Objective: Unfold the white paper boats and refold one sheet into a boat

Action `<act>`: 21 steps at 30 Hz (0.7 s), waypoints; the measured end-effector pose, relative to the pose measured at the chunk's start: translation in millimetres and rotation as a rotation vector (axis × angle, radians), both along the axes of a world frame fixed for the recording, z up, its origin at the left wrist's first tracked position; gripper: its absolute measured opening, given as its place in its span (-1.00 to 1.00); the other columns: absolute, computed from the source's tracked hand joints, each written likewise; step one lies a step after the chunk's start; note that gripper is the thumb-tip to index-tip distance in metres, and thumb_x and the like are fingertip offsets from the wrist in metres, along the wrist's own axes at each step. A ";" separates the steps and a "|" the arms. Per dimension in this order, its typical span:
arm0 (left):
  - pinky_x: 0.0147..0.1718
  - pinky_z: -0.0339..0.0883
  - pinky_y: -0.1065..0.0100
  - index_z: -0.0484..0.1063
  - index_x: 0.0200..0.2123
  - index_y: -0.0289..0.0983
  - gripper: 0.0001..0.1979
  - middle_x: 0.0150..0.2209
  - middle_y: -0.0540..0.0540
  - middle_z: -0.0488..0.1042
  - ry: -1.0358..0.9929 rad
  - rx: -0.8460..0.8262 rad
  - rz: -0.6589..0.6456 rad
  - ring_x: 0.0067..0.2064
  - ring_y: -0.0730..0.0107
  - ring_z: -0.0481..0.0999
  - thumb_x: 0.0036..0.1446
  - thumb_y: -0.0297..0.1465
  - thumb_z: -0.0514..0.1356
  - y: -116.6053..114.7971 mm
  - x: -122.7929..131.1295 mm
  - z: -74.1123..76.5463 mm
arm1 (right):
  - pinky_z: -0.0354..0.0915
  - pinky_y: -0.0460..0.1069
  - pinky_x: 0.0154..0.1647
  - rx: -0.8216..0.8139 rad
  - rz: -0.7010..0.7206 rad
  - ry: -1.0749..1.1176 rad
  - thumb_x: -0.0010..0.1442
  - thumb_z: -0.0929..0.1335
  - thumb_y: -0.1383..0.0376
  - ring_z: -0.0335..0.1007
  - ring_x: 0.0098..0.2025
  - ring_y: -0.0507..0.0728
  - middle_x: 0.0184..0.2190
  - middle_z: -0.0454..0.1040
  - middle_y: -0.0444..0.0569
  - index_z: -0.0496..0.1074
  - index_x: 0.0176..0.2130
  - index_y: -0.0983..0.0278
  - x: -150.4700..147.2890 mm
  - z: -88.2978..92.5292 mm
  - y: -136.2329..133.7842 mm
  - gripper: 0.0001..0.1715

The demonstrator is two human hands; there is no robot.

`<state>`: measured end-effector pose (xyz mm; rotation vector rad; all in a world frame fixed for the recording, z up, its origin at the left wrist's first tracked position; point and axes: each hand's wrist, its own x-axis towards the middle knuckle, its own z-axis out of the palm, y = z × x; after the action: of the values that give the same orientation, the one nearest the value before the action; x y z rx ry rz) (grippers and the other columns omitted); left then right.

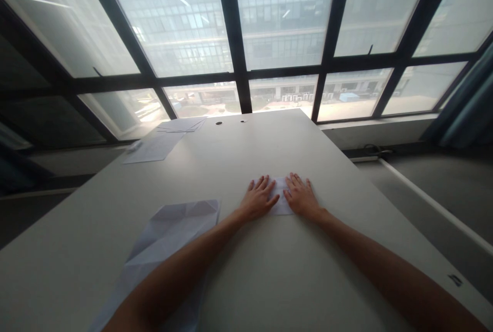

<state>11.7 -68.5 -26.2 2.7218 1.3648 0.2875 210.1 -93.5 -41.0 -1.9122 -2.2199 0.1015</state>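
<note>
A small piece of white paper (281,205) lies flat on the white table (246,152). My left hand (259,198) rests palm down over its left part, fingers spread. Over the right part lies my right hand (302,197), also flat with the fingers apart. Between the two hands a strip of the paper shows; the rest is hidden beneath them. A larger creased sheet of paper (173,226) sits to the left, partly covered by my left forearm.
More sheets of paper (154,148) lie at the table's far left. Two small round holes, one of them a dark hole (219,123), are near the far edge. Large windows (285,13) stand behind the table, and a blue curtain (466,111) hangs at right.
</note>
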 end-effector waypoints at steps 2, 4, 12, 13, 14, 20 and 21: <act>0.29 -0.05 0.02 0.26 0.26 -0.10 -0.46 0.36 -0.13 0.14 -0.044 0.001 0.050 0.37 0.16 0.08 0.38 -0.04 -0.17 1.6 0.4 2.6 | -0.37 0.35 0.35 0.037 0.014 -0.031 0.38 0.08 0.11 -0.29 0.44 0.28 0.42 -0.10 0.20 0.09 0.35 0.35 5.1 3.1 1.7 -0.33; 0.23 0.07 0.07 0.41 0.13 -0.06 -0.54 0.28 -0.07 0.29 -0.092 0.022 0.103 0.29 0.21 0.23 0.40 -0.12 -0.15 2.8 0.6 5.5 | -0.39 0.35 0.34 0.090 0.027 -0.061 0.38 0.11 0.08 -0.27 0.43 0.30 0.40 -0.05 0.20 0.15 0.32 0.34 12.9 9.3 4.0 -0.35; 0.07 0.28 0.16 0.55 -0.04 -0.05 -0.71 0.01 -0.07 0.44 -0.158 0.102 0.068 0.02 0.20 0.38 0.31 -0.25 0.07 -0.7 -1.5 14.8 | 0.11 0.12 0.08 0.127 -0.122 -0.057 0.36 0.18 0.20 0.26 0.03 0.27 -0.05 0.43 0.19 0.49 -0.07 0.30 29.4 30.0 2.9 -0.62; 0.07 0.29 0.17 0.55 -0.04 -0.05 -0.72 0.00 -0.07 0.43 -0.162 0.099 0.066 0.01 0.20 0.38 0.31 -0.25 0.08 -1.3 -1.7 15.7 | 0.12 0.11 0.06 0.116 -0.125 -0.049 0.37 0.17 0.21 0.27 0.01 0.26 -0.06 0.43 0.18 0.50 -0.08 0.29 28.0 29.5 1.5 -0.61; 0.07 0.29 0.17 0.55 -0.04 -0.05 -0.72 -0.01 -0.08 0.43 -0.165 0.094 0.066 0.00 0.21 0.38 0.31 -0.25 0.08 -1.8 -1.7 16.5 | 0.12 0.10 0.05 0.118 -0.127 -0.039 0.37 0.15 0.20 0.27 0.01 0.25 -0.06 0.43 0.17 0.49 -0.09 0.29 26.4 28.5 0.2 -0.60; 0.01 0.31 0.19 0.59 -0.15 -0.11 -0.74 -0.15 -0.11 0.47 -0.188 0.071 0.094 -0.08 0.22 0.43 0.31 -0.28 0.08 0.5 -1.6 17.9 | 0.13 0.06 0.08 0.168 -0.092 0.026 0.34 0.21 0.19 0.25 0.09 0.23 0.05 0.41 0.12 0.47 0.00 0.26 21.6 18.5 0.6 -0.62; 0.00 0.31 0.20 0.59 -0.17 -0.13 -0.74 -0.17 -0.11 0.47 -0.201 0.078 0.092 -0.10 0.22 0.43 0.31 -0.29 0.09 1.8 -2.1 17.1 | 0.13 0.05 0.09 0.168 -0.074 0.039 0.33 0.22 0.19 0.25 0.10 0.23 0.06 0.40 0.11 0.46 0.02 0.26 22.2 16.5 2.2 -0.62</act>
<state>9.6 -66.7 -9.1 2.6077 1.4522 0.6154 232.2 -91.3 -24.5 -1.8829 -2.0588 -0.0570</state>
